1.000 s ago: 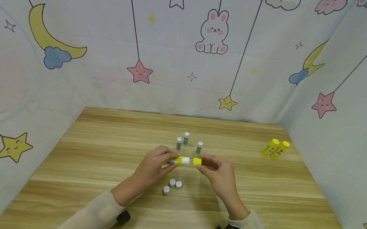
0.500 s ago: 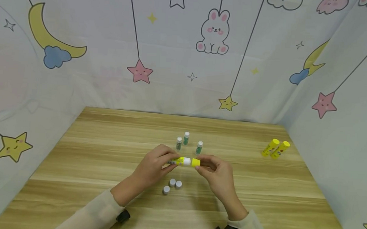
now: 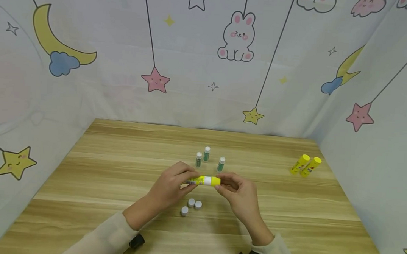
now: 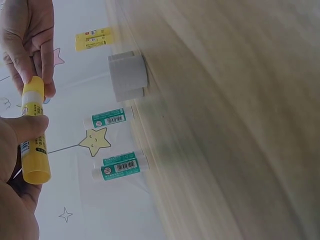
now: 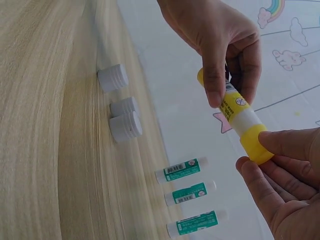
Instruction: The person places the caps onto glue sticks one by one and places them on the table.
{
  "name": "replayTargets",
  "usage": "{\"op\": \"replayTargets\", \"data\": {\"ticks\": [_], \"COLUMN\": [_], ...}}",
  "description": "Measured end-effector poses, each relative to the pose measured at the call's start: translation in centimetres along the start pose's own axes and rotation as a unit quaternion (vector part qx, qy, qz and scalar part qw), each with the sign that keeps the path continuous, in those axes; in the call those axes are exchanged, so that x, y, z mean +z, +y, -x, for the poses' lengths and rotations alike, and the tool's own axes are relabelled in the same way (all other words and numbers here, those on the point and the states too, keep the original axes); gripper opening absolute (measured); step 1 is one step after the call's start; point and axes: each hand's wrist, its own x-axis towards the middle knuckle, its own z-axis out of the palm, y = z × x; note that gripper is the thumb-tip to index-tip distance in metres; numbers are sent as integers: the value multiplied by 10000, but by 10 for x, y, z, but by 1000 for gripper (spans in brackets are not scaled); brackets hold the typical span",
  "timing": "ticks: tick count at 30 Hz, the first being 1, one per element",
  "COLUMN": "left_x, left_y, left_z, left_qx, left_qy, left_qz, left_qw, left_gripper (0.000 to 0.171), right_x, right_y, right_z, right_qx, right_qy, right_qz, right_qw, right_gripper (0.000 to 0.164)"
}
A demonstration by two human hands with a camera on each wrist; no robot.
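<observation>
A yellow glue stick (image 3: 197, 179) lies level between the two hands, over the middle of the table. My left hand (image 3: 172, 181) grips its labelled barrel between thumb and fingers. With thumb and fingertips my right hand (image 3: 240, 193) pinches the yellow cap (image 5: 256, 145) at its right end. A white band (image 5: 246, 120) shows between cap and barrel in the right wrist view. Beyond the hands stand three small green-labelled glue sticks (image 3: 220, 164) with white tops. On the near side sit three white caps (image 3: 191, 203).
Two more yellow glue sticks (image 3: 304, 164) stand close together at the right rear of the wooden table (image 3: 127, 146). A printed cloth (image 3: 191, 103) hangs along the back and sides.
The right hand has moved left, bringing the yellow cap from apart to over the white end of the glue stick. The left hand has stayed nearly still.
</observation>
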Motion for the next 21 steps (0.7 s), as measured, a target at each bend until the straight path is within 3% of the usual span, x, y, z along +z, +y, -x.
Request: {"op": "replayTargets", "data": {"ticks": [21], "left_x": [-1], "left_y": [4], "left_z": [-3], "left_qx": [177], "left_qy": [65], "left_qz": [-25], "left_qw": [9998], "left_gripper": [33], "right_x": [2], "right_y": [-1], "right_z": [1], "right_qx": [-170], "right_qy": [-140], "right_qz": [61], "right_qw": [9997], "right_gripper": [26]}}
